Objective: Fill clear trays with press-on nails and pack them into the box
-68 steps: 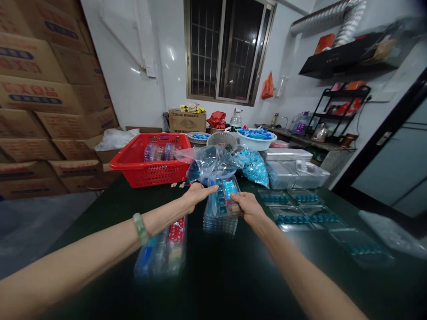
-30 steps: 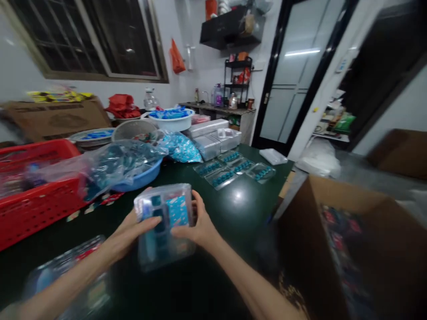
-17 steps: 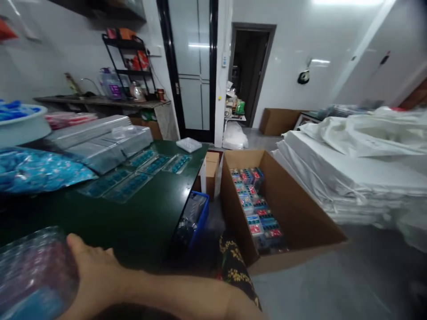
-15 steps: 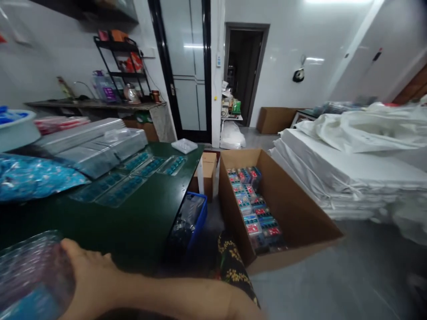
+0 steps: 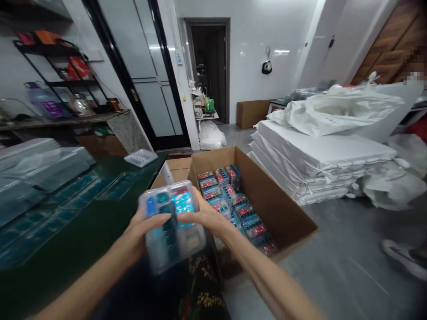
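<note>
Shifted right from the green table (image 5: pixel 96 233) to beside the open carton (image 5: pixel 270 191), clear compartmented packs (image 5: pixel 172 235), seemingly stacked, sit clasped between left hand (image 5: pixel 142 226) and right hand (image 5: pixel 209 216).

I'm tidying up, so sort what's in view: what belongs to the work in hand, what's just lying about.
Seemingly in the work:
clear compartmented packaging, in left hand and right hand
cardboard box of similar packs
trays of teal pieces

Seemingly just about:
kettle
white stack

the pack (image 5: pixel 173 238) is glossy clear plastic, the box (image 5: pixel 267 193) matt cardboard.
</note>
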Motion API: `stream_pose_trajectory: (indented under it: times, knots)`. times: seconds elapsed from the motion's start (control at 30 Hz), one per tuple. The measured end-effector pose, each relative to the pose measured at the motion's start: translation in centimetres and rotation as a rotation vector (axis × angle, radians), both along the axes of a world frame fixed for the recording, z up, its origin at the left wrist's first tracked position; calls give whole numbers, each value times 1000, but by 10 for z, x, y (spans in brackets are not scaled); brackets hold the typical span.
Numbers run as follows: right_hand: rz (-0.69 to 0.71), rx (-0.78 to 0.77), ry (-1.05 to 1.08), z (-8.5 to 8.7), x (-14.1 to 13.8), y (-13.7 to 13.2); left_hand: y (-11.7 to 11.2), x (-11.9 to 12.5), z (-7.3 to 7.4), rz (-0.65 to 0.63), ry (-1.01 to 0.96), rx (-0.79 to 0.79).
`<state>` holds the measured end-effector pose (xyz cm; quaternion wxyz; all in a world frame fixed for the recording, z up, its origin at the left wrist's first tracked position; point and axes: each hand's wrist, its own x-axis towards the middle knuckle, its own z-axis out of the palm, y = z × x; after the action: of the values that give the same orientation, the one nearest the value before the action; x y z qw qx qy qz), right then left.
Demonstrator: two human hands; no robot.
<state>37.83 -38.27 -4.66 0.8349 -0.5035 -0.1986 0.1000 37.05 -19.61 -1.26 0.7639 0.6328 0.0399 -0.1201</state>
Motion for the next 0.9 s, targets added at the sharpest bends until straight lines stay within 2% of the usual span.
stream_pose_trajectory:
  times: [0.03, 0.1, 0.17, 0.27, 0.37, 0.47, 0.57, 0.63, 0.7, 0.8, 0.9]
  knots:
    - [-34, 6, 37, -8, 4, -23, -27, 15, -9, -110, 44, -48]
    - [-96, 7, 91, -26, 12, -64, -75, 41, -29, -204, 108, -118]
    - [-173, -10, 156, -41, 17, -99, -110, 63, -48, -248, 221, -215]
    - [-287, -43, 250, -54, 23, -141, -138, 84, -70, -259, 355, -323]
    - [-361, 6, 236, -53, 29, -164, -141, 92, -82, -230, 363, -396]
    - [-384, 173, 216, -47, 37, -159, -134, 93, -86, -110, 344, -571]
    - [-469, 372, 241, -47, 41, -128, -125, 93, -86, 31, 299, -675]
    - [-587, 417, 230, -50, 40, -103, -119, 93, -85, 101, 258, -696]
    - [-702, 342, 201, -52, 36, -79, -114, 92, -83, 135, 243, -706]
    - [-866, 102, 200, -50, 27, -56, -108, 88, -79, 116, 247, -711]
    - [-896, 33, 213, -45, 16, -45, -105, 84, -77, 91, 247, -742]
